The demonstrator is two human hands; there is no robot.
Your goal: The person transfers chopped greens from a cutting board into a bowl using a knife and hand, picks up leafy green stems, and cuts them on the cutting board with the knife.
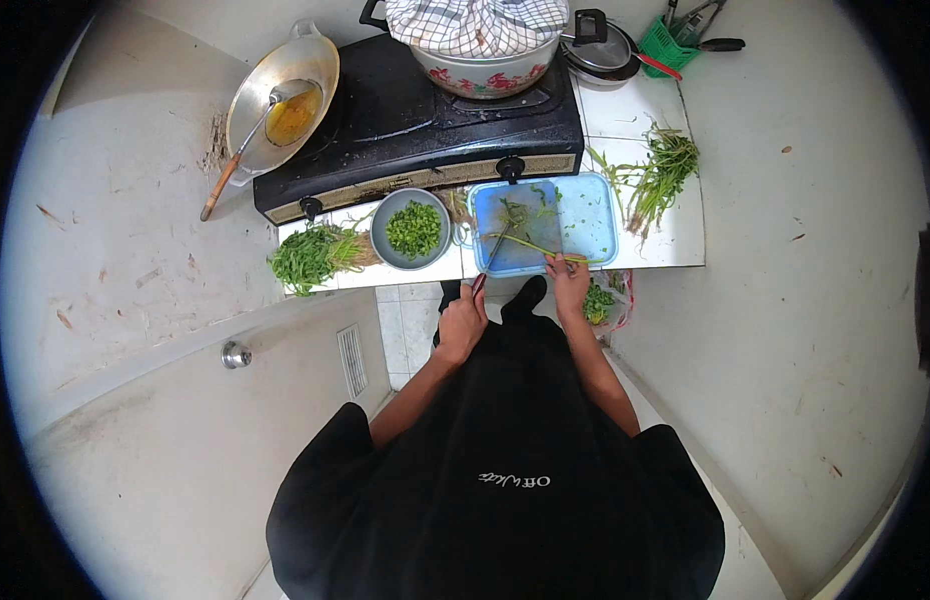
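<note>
My left hand (462, 321) grips the dark red handle of a knife (497, 249), whose blade reaches over a blue cutting surface (519, 247) in a light blue plastic tray (612, 225). My right hand (568, 283) pinches a long green stem (536, 246) at the tray's near edge. Green scraps lie in the tray. Left of it, a grey bowl (378, 238) holds chopped greens (413, 229). One bunch of leafy greens with roots (315, 255) lies left of the bowl; stems with roots (660, 180) lie right of the tray.
Behind stands a black gas stove (390, 112) with a floral pot (483, 75) under a checked cloth (476, 26). A wok (243, 142) with oil and a ladle (236, 161) stands left. Lidded pans (601, 56) and a green utensil basket (666, 51) are back right. A plastic bag (621, 307) of greens hangs below the counter.
</note>
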